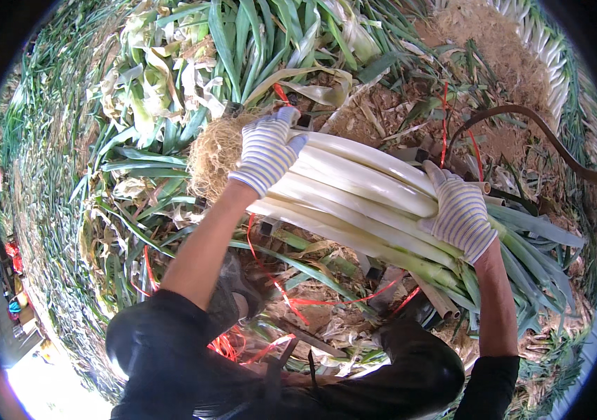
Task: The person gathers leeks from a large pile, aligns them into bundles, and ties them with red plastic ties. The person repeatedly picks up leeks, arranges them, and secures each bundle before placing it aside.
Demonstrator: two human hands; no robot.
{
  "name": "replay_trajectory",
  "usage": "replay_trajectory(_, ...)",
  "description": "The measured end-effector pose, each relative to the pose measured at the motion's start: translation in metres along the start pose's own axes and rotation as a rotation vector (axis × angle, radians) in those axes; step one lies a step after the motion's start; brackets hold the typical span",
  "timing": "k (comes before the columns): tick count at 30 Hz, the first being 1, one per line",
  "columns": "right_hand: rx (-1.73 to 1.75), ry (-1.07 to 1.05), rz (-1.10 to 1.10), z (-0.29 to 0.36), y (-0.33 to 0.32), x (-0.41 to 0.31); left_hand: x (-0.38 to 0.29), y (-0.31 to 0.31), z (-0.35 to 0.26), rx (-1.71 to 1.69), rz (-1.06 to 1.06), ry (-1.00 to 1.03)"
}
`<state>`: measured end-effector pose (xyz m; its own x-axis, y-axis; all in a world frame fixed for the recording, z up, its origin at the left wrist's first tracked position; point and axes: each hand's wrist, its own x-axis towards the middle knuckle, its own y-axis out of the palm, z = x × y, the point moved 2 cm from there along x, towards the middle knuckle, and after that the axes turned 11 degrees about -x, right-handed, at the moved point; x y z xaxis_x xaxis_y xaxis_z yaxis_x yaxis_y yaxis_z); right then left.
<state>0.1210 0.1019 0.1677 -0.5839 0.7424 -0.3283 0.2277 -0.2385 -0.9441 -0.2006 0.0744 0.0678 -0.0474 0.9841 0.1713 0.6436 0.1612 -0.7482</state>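
Observation:
A thick bunch of leeks or large green onions (pixel 356 184) lies crosswise before me, its white stalks side by side. Matted pale roots (pixel 214 157) are at its left end, and green leaves (pixel 534 257) fan out at its right end. My left hand (pixel 269 147), in a blue-and-white striped glove, grips the stalks just beside the roots. My right hand (pixel 463 212), gloved the same way, clasps the bunch where white turns to green. Red plastic twine (pixel 330 302) runs on the near side of the bunch, and another red strand (pixel 444 126) rises beyond it.
Metal tube ends (pixel 448 310) protrude beneath the bunch. A curved brown strap or bar (pixel 545 126) arches at the right. Stripped leaves (pixel 162 89) pile up at upper left. More rooted stalks (pixel 545 58) lie at upper right. A red twine tangle (pixel 227 344) sits by my legs.

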Motion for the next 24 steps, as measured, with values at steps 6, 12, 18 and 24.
replay_trajectory(6,0.354,0.226,0.061,-0.035,-0.003,-0.013,-0.008,0.017,0.060,-0.265,0.057,-0.178)
replay_trajectory(12,-0.213,0.068,-0.066,-0.030,0.005,-0.048,0.011,0.007,0.072,-0.140,0.297,-0.062)
replay_trajectory(18,-0.043,-0.022,-0.114,-0.031,-0.015,-0.039,0.036,-0.006,0.057,-0.154,0.690,-0.207)
replay_trajectory(24,-0.297,0.042,-0.084,-0.022,0.013,-0.024,0.036,-0.017,0.059,0.064,0.686,-0.088)
